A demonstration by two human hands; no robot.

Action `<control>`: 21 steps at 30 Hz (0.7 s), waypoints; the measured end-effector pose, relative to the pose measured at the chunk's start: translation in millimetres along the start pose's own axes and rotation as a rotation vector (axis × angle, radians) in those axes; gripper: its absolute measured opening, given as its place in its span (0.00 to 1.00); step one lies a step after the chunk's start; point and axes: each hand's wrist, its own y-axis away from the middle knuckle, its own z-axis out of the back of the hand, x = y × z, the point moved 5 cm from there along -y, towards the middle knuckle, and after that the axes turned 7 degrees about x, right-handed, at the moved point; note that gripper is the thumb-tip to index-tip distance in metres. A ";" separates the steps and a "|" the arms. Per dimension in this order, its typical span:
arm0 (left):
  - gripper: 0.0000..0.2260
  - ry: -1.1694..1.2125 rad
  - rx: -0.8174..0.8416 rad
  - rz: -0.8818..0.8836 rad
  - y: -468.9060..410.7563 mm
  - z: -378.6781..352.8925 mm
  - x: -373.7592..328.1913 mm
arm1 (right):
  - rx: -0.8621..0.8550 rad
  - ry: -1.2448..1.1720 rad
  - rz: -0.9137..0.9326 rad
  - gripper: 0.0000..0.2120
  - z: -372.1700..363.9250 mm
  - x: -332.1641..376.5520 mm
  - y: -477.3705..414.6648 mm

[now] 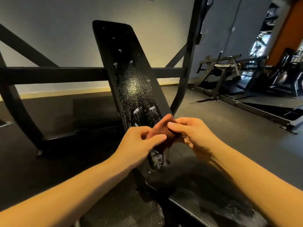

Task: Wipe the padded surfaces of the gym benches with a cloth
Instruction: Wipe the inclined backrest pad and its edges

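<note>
Nearest, the bench's seat pad (213, 202) lies at the lower right, speckled with droplets. Above it both hands are close together, the left hand (139, 141) and right hand (195, 133) each pinching the bunched reddish-brown cloth (161, 126) between thumb and fingers, just in front of the lower end of the tilted back pad (131, 71). That pad is covered with spray droplets and runs. Behind stands the black frame (49, 74), with other gym machines (229, 69) farther right.

Black padded backrest (131, 71), steeply inclined, wet with spray droplets (white foam blots among them). Rust-brown cloth (161, 126) bunched at its lower end.
</note>
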 end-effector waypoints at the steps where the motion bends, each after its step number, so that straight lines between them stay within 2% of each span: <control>1: 0.11 0.000 -0.015 0.047 -12.5 7.1 12.2 | -0.036 0.040 0.005 0.14 -5.6 -2.6 -18.9; 4: 0.13 -0.098 0.087 0.192 -51.5 24.3 48.5 | -0.126 0.172 -0.011 0.07 -24.3 -13.4 -76.3; 6: 0.17 -0.382 0.191 0.212 -75.3 39.0 66.2 | -0.192 0.210 -0.016 0.04 -27.5 -23.7 -110.7; 8: 0.23 -0.720 0.162 0.164 -94.3 62.0 75.3 | -0.246 0.350 -0.007 0.02 -23.1 -29.3 -135.7; 10: 0.29 -0.895 0.064 0.083 -114.9 85.0 82.6 | -0.261 0.554 -0.021 0.04 -14.2 -36.4 -154.4; 13: 0.36 -0.921 0.011 -0.034 -145.1 106.6 93.6 | -0.289 0.690 -0.057 0.09 -5.5 -53.0 -177.0; 16: 0.39 -0.871 -0.010 -0.191 -165.2 120.2 95.0 | -0.410 0.657 -0.118 0.15 -4.2 -63.4 -196.6; 18: 0.42 -0.856 -0.047 -0.252 -173.5 132.0 95.2 | -0.533 0.630 -0.162 0.13 -1.9 -70.0 -209.5; 21: 0.51 -0.894 -0.041 -0.222 -188.5 153.9 103.6 | -0.632 0.579 -0.265 0.11 -11.5 -82.6 -222.9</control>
